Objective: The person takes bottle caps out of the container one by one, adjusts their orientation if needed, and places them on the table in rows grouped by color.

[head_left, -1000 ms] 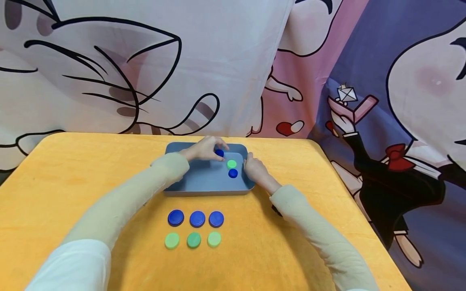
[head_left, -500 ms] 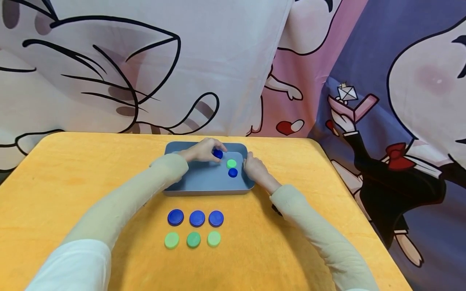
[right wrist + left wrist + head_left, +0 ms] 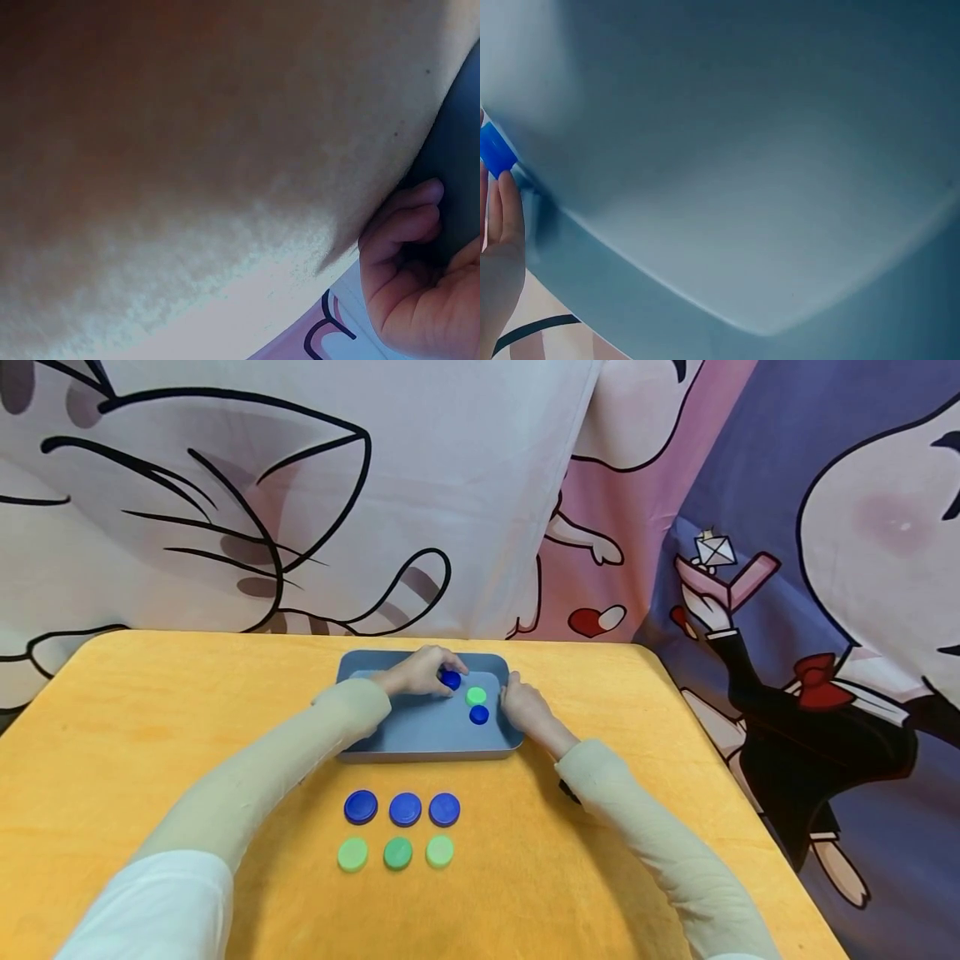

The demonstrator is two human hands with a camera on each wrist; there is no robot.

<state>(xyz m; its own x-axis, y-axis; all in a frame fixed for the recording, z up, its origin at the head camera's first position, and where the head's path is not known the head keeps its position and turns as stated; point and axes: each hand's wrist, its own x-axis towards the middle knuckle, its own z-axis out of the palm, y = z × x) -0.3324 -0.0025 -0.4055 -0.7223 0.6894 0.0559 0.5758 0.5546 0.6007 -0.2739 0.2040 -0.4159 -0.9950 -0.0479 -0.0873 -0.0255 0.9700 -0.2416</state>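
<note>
Over the back part of the blue-grey tray, my left hand pinches a blue bottle cap between its thumb and fingers. In the left wrist view the fingertips meet that cap at the left edge, close to the tray's side wall. My right hand grips the tray's right rim, its fingers curled in the right wrist view. Inside the tray, near the right side, lie a bright green cap and, just in front of it, another blue cap.
On the yellow table, in front of the tray, three blue caps form a row. Nearer to me runs a row of three green caps, the middle one darker. A cartoon-printed cloth hangs behind the table.
My left hand and the blue cap it pinches have shifted slightly, a little toward me and left within the tray. The right hand stays on the rim, and the other caps have not moved.
</note>
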